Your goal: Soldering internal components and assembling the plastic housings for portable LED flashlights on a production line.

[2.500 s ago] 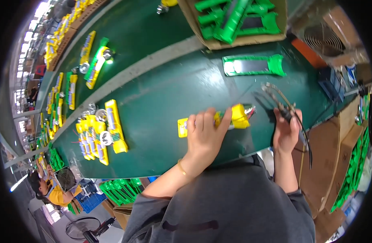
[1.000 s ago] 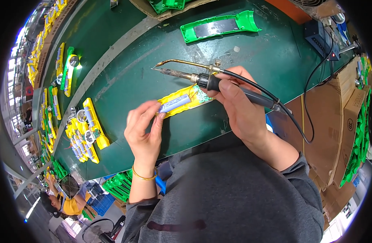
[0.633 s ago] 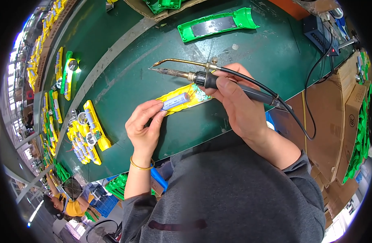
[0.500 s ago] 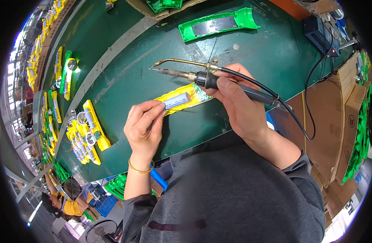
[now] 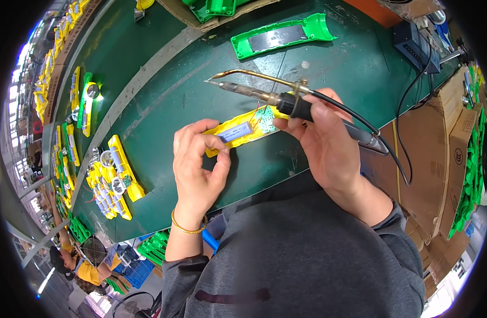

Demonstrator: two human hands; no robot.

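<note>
In front of me on the green bench lies a yellow plastic housing (image 5: 247, 138), with a blue cylindrical battery cell (image 5: 237, 131) and a green circuit board (image 5: 264, 120) inside. Thin red wires run between cell and board. My left hand (image 5: 198, 159) is closed on the left end of the housing, fingers at the cell's end. A soldering iron (image 5: 301, 108) with a brass feed tube is gripped in my right hand (image 5: 331, 138). Its tip points up and left, above the bench and apart from the board. Fingers of that hand reach the housing's right end.
Beyond lies a green housing half (image 5: 283, 37) with a dark pad. Several yellow assemblies (image 5: 113, 180) are heaped at left, near a metal strip (image 5: 148, 69). A blue-grey soldering station (image 5: 413, 45) stands at back right, its cable trailing. Cardboard boxes (image 5: 423, 175) stand at right; another person (image 5: 87, 267) is at lower left.
The soldering iron has shifted right and slightly down with my right hand. My left hand has moved a little right, its fingers now curled around the housing's end.
</note>
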